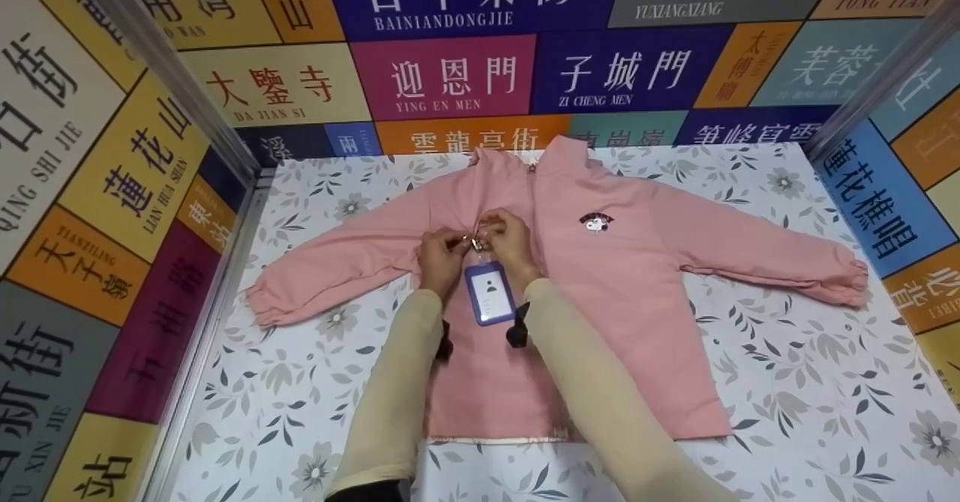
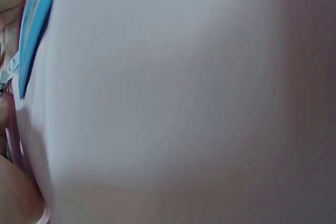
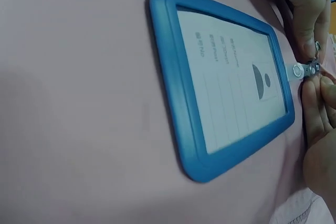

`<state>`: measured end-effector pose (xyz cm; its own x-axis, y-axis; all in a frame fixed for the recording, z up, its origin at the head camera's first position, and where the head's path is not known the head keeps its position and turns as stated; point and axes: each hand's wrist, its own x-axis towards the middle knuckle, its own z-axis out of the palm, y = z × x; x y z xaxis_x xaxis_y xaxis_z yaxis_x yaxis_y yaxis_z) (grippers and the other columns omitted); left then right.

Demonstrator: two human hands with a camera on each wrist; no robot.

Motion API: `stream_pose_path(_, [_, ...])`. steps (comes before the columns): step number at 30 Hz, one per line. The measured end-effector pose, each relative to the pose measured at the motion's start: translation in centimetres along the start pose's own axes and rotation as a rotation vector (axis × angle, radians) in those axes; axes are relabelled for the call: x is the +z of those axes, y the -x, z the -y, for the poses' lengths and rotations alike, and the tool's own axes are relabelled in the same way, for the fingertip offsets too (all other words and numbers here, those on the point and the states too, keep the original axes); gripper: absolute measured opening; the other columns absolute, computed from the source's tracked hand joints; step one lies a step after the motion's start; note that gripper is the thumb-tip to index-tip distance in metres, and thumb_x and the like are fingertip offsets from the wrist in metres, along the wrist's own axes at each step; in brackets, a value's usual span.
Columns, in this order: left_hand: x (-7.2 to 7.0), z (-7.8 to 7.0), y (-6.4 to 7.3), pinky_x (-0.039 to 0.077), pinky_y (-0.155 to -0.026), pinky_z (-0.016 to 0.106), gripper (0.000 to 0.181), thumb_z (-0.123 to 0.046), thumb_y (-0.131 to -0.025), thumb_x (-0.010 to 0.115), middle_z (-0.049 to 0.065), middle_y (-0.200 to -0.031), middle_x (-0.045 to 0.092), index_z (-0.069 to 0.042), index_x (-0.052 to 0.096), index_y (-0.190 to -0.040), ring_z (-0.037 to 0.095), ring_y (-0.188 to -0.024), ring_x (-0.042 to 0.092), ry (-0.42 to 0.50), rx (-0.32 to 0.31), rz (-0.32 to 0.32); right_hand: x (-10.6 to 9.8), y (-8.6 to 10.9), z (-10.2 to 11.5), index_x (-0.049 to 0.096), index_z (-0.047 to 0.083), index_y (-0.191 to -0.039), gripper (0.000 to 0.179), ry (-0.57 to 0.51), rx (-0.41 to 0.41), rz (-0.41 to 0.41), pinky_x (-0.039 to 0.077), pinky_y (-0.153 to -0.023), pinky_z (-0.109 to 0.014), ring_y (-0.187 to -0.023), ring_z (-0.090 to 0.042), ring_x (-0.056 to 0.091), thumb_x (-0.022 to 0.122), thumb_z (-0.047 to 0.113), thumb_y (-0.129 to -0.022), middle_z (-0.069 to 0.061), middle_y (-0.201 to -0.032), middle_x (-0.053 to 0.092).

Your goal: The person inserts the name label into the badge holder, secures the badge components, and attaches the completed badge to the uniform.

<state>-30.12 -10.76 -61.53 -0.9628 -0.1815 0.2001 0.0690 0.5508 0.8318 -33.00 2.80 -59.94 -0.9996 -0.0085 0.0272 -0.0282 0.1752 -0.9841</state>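
A pink jacket [image 1: 622, 322] lies spread out with its sleeves to both sides. A blue-framed ID badge [image 1: 492, 294] rests on its front, hanging from a short clear strap [image 3: 295, 71] with a metal clip [image 3: 314, 67]. My left hand [image 1: 442, 258] pinches the clip from the left. My right hand [image 1: 510, 243] pinches at it from the other side, by the raised jacket edge. The fingers partly hide the clip and the fabric next to it. In the left wrist view, the badge [image 2: 35, 30] shows edge-on beside the fingers.
A floral-patterned table surface [image 1: 795, 374] lies beneath the jacket. Panels with printed street names [image 1: 450, 74] rise at the back and both sides. A small cartoon patch [image 1: 597, 222] marks the jacket's right half.
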Motion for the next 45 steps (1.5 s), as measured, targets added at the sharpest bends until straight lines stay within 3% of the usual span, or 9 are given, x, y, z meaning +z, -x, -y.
stream_pose_path(7, [-0.28, 0.01, 0.03, 0.037, -0.096, 0.043, 0.014, -0.013, -0.087, 0.074, 0.004, -0.095, 0.076, -0.014, 0.079, -0.100, 0.024, -0.098, 0.065, -0.006, -0.002, 0.026, -0.58, -0.13, 0.15, 0.070, -0.001, -0.118, 0.033, -0.063, 0.050, 0.090, 0.056, -0.067, -0.023, -0.078, -0.015, 0.066, 0.058, -0.011, -0.090, -0.024, -0.104, 0.071])
stream_pose_path(14, [-0.65, -0.33, -0.04, 0.040, -0.097, 0.043, 0.014, -0.021, -0.088, 0.073, 0.000, -0.097, 0.078, -0.020, 0.080, -0.101, 0.023, -0.098, 0.065, -0.084, -0.015, 0.009, -0.72, -0.46, 0.36, 0.071, -0.007, -0.109, 0.023, -0.072, 0.075, 0.113, 0.057, -0.065, -0.023, -0.072, -0.015, 0.065, 0.058, -0.011, -0.091, -0.028, -0.103, 0.072])
stream_pose_path(22, [-0.69, -0.24, -0.11, 0.038, -0.096, 0.044, 0.013, -0.021, -0.088, 0.074, 0.000, -0.099, 0.078, -0.019, 0.080, -0.099, 0.022, -0.099, 0.064, -0.103, -0.027, -0.017, -0.68, -0.72, 0.47, 0.073, -0.009, -0.098, 0.020, 0.022, 0.045, 0.098, 0.053, -0.057, -0.018, -0.064, -0.015, 0.064, 0.057, -0.014, -0.088, -0.027, -0.089, 0.072])
stream_pose_path(26, [-0.68, -0.11, -0.12, 0.038, -0.096, 0.046, 0.013, -0.021, -0.087, 0.075, 0.001, -0.097, 0.078, -0.019, 0.081, -0.099, 0.024, -0.098, 0.064, -0.099, -0.023, -0.023, -0.77, -0.64, 0.41, 0.074, -0.006, -0.097, 0.017, 0.077, 0.036, 0.102, 0.053, -0.060, -0.019, -0.069, -0.017, 0.066, 0.059, -0.009, -0.088, -0.023, -0.089, 0.073])
stream_pose_path(34, [-0.65, 0.36, -0.12, 0.037, -0.099, 0.045, 0.013, -0.023, -0.087, 0.075, 0.001, -0.093, 0.076, -0.021, 0.081, -0.098, 0.024, -0.095, 0.063, -0.089, -0.027, -0.006, -0.76, -0.17, 0.68, 0.075, 0.002, -0.111, 0.022, 0.155, 0.011, 0.164, 0.051, -0.070, -0.018, -0.083, -0.016, 0.066, 0.063, 0.000, -0.092, -0.017, -0.105, 0.075])
stream_pose_path(39, [-0.36, 0.57, -0.14, 0.040, -0.096, 0.043, 0.012, -0.025, -0.085, 0.077, 0.001, -0.090, 0.077, -0.021, 0.081, -0.095, 0.024, -0.092, 0.065, -0.108, -0.019, -0.037, -0.38, -0.08, 0.56, 0.076, 0.001, -0.107, 0.021, 0.173, 0.008, 0.129, 0.051, -0.071, -0.016, -0.086, -0.016, 0.068, 0.065, -0.002, -0.090, -0.016, -0.105, 0.076])
stream_pose_path(45, [-0.25, 0.48, -0.18, 0.045, -0.093, 0.041, 0.011, -0.025, -0.085, 0.077, 0.002, -0.087, 0.077, -0.017, 0.082, -0.091, 0.025, -0.089, 0.066, -0.124, -0.036, -0.077, -0.08, -0.12, 0.30, 0.077, 0.002, -0.104, 0.021, 0.204, -0.014, 0.084, 0.055, -0.081, -0.025, -0.097, -0.023, 0.071, 0.065, -0.005, -0.088, -0.014, -0.106, 0.076])
